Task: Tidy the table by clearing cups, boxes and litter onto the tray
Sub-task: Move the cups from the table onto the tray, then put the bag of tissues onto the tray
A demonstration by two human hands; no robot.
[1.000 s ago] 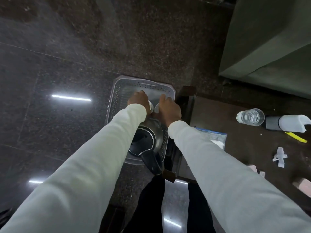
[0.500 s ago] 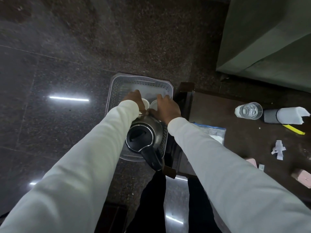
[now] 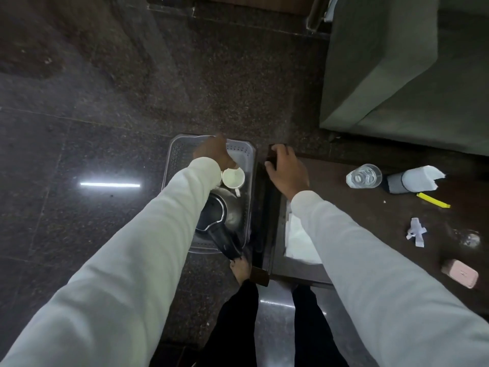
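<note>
A grey perforated tray (image 3: 182, 145) sits on the floor, left of the dark table (image 3: 344, 221). In the tray stand a white cup (image 3: 233, 177), a second cup mostly hidden under my left sleeve, and a black-lidded steel kettle (image 3: 227, 215). My left hand (image 3: 213, 154) hovers over the tray's far end, just above the cups, with its fingers curled down out of sight. My right hand (image 3: 287, 171) rests on the table's near-left corner, fingers spread, holding nothing. On the table lie a clear glass (image 3: 364, 176), a crumpled paper scrap (image 3: 416, 232) and a pink box (image 3: 460, 273).
A dark cylinder wrapped in torn white paper (image 3: 412, 180) and a yellow strip (image 3: 433, 200) lie at the table's far right. A plastic bag with white paper (image 3: 299, 239) lies under my right forearm. A grey-green sofa (image 3: 397, 75) stands behind the table. My feet are by the tray.
My right hand left the cups in the tray and moved right onto the table corner. My left hand lifted off the cups towards the tray's far end.
</note>
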